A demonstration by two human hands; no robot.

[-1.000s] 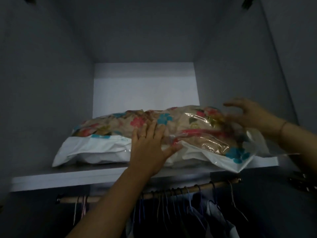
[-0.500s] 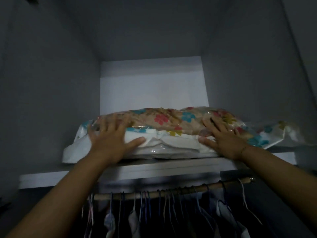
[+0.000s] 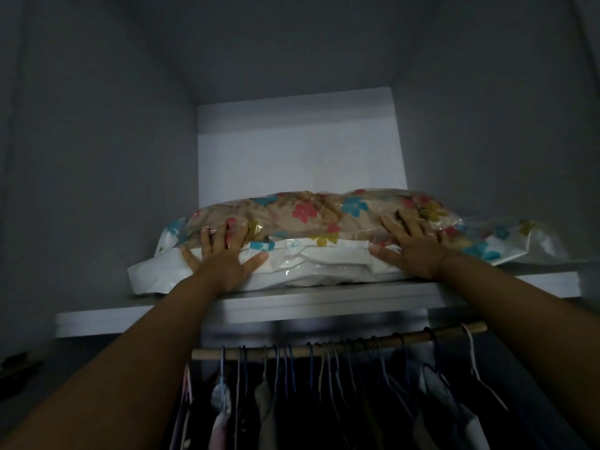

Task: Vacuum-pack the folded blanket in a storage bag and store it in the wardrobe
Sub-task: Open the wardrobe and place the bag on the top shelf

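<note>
Grey wardrobe walls (image 3: 97, 157) close in around a pale upper shelf (image 3: 324, 297), on which the flower-printed storage bag (image 3: 324, 219) with the blanket inside lies flat, its white edge facing out. On its left end the left hand (image 3: 220, 258) presses with fingers spread and straight, grasping nothing; further right, the right hand (image 3: 412, 251) lies flat likewise. Below hang clothes on a wooden rail (image 3: 341, 345).
</note>
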